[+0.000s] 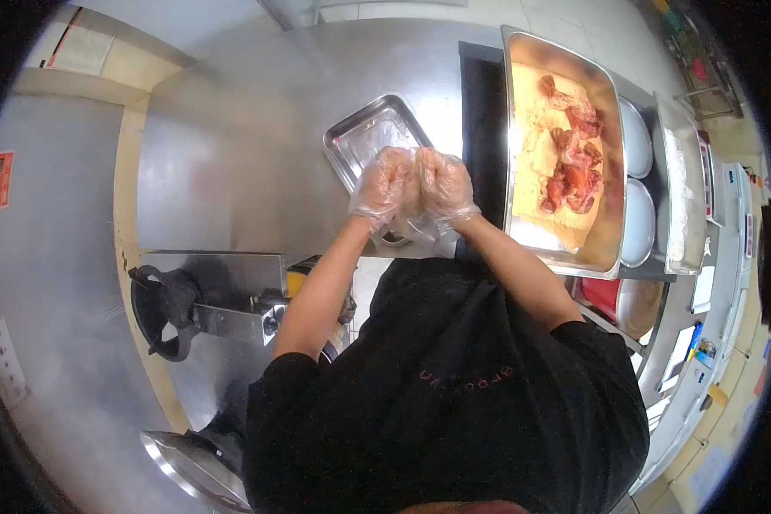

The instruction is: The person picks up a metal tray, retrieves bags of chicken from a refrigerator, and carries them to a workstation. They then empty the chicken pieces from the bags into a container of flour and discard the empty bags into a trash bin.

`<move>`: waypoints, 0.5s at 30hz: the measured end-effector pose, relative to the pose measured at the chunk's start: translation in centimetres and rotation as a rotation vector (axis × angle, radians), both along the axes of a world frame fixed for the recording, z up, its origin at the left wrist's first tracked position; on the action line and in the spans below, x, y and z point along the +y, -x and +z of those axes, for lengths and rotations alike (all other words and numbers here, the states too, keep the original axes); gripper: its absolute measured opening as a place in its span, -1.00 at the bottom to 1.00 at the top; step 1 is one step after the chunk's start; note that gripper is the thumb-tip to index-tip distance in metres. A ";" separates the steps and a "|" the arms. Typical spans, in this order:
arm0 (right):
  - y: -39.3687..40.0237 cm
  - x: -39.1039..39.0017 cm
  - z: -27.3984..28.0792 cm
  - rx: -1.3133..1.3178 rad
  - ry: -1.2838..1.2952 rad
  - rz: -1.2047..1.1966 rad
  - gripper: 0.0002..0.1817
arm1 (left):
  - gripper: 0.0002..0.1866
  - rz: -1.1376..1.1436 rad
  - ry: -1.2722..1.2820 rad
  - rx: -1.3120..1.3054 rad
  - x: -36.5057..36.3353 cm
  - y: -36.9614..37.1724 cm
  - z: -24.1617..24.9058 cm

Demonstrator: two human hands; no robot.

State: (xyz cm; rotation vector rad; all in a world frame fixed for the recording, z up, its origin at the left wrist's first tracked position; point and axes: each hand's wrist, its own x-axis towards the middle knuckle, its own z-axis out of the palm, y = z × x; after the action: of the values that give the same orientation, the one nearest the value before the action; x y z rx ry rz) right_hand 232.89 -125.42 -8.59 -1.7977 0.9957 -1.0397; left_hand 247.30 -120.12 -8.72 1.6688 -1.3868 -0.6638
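Note:
My left hand (380,185) and my right hand (445,183) wear loose clear plastic gloves and are held close together, both closed. Between them hangs a thin clear plastic bag (416,220), gripped from either side; what it contains, if anything, I cannot make out. Beneath my hands lies a shallow rectangular metal tray (373,120), partly hidden by them. To the right of my right hand stands a large deep metal pan (608,231). Reddish marinated meat pieces (579,158) rest in it on a pale yellow, powdery layer (533,128).
A stainless steel counter (231,154) spreads under the tray. At lower left are a black gas burner (164,313) and a metal wok (193,467). Beyond the pan are white round lids (636,223) and another long metal pan with white powder (678,188).

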 end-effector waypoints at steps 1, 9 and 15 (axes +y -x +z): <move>0.2 -0.2 -0.5 0.107 -0.042 0.001 -0.73 | -0.78 -0.035 -0.121 0.014 0.3 0.0 0.1; 0.5 -1.1 1.5 0.179 -0.327 0.018 -0.63 | -0.70 -0.078 -0.195 0.359 0.7 -0.7 2.3; 1.1 -1.5 5.4 0.096 -0.262 0.015 -0.60 | -0.70 -0.307 -0.007 -0.040 1.2 -1.9 8.5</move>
State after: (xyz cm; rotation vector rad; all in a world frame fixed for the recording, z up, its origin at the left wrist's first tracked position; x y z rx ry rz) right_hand 231.82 -126.88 -3.18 -1.6483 1.1200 -0.7798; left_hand 249.17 -118.94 -0.21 1.4943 -1.6906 -0.8113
